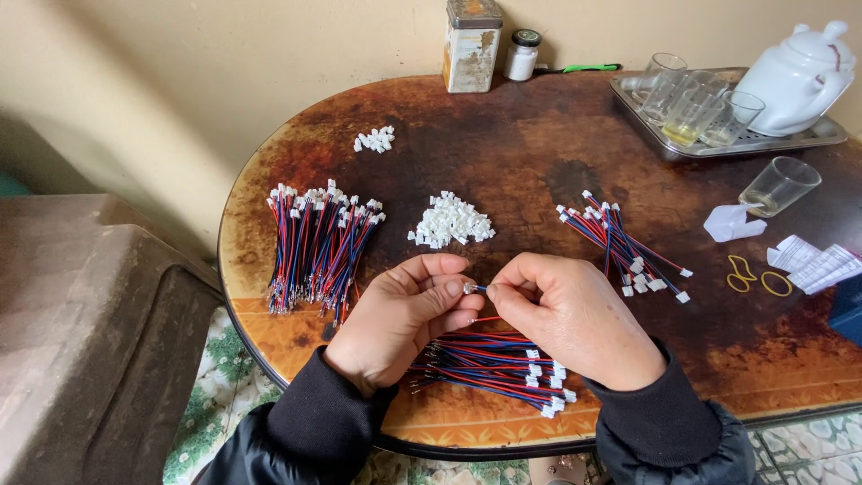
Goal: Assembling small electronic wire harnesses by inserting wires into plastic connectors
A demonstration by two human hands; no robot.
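Table [539,162], oval, dark brown wood. Tin [472,45], tall, rectangular, rusted cream, at far edge; small white jar [521,56] just beside. Left hand [404,314] and right hand [575,319] close together, fingertips pinched on one wire [476,289] between them, above wire bundle [494,364].

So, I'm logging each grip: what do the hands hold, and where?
Both hands pinch one thin wire between fingertips, near its small metal end. Whether a white plug is held cannot be told.
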